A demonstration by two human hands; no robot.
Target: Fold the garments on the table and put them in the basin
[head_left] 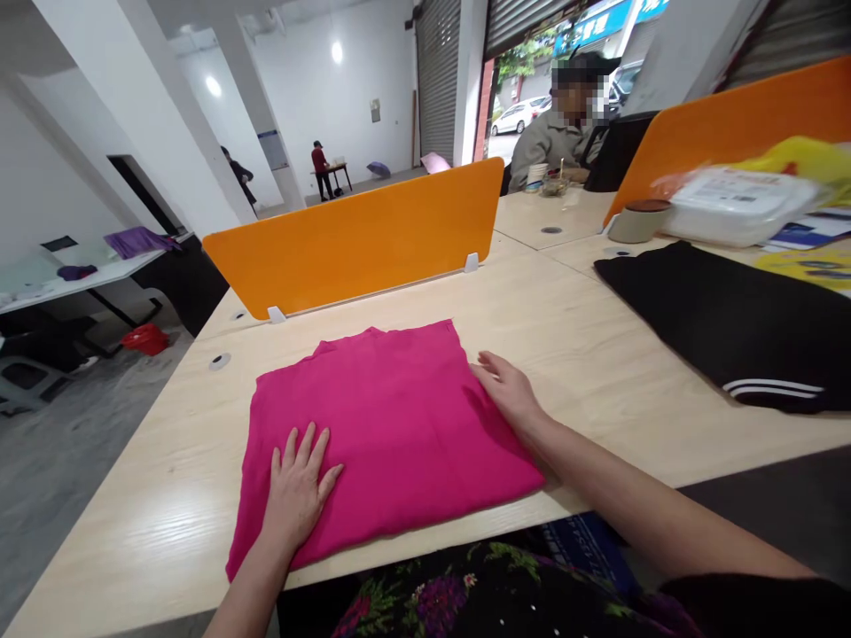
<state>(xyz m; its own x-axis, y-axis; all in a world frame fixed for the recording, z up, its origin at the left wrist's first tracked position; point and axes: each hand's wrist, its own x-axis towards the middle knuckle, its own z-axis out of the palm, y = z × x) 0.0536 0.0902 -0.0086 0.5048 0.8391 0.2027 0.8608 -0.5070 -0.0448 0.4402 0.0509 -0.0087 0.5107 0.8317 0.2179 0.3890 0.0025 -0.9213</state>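
Note:
A folded magenta cloth lies flat on the light wooden table in front of me. My left hand rests palm down on the cloth's near left part, fingers spread. At the cloth's right edge my right hand lies flat with its fingers on the fabric. Neither hand grips anything.
An orange divider stands behind the cloth. A black garment with white stripes lies at the right, with a round container and a plastic-wrapped pack beyond it. A seated person is at the far table, and two people stand far back.

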